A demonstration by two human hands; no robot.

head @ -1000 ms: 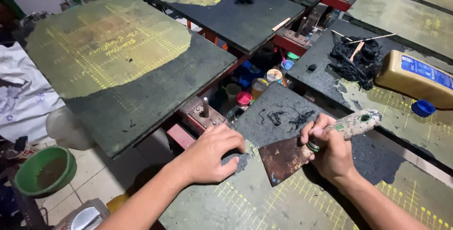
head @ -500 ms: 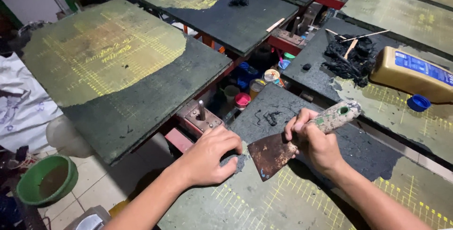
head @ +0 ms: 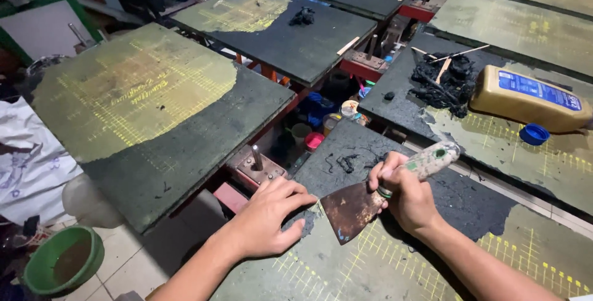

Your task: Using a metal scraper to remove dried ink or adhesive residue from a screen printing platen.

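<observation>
Dim workshop, rows of flat grid-marked boards coated in dark residue. Right hand (head: 404, 197) closed around the speckled handle of a rusty scraper (head: 353, 209), blade edge down on the nearest board (head: 395, 264), now drawn nearer the left hand than a moment ago, handle tipped up and away. Left hand (head: 269, 214) spread flat, palm down, pressing the board just beside the blade tip, holding nothing. Judged from that shift: a scraping stroke under way, yellow grid bared below the blade. Beyond the right hand, loose black scrapings (head: 343, 164); farther off, a heap of black residue (head: 446, 83), a tan bottle lying on its side (head: 525, 98), its blue cap (head: 534, 133). Down left of the left hand, a green bowl (head: 62, 262) on the floor.
</observation>
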